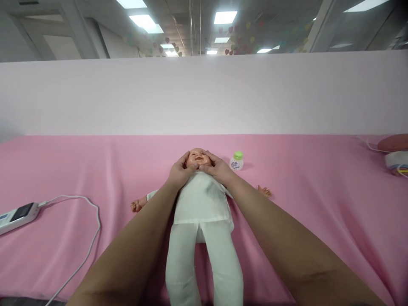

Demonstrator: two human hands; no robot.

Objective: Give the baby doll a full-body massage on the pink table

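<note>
In the head view, cups between left hand [180, 172] and right hand [221, 171], with thumb and fingers spread apart in each grip, the head of one glossy plastic baby doll [204, 197] in white cloth, lying face-up midway along the pink cloth-covered surface [318, 187]. Cannot see the head's sides under the palms or the leg ends past the bottom edge, nor read the label on one translucent green-capped bottle [236, 162]. Count one white oblong device [19, 218] and one white cable [99, 214], both cut off.
</note>
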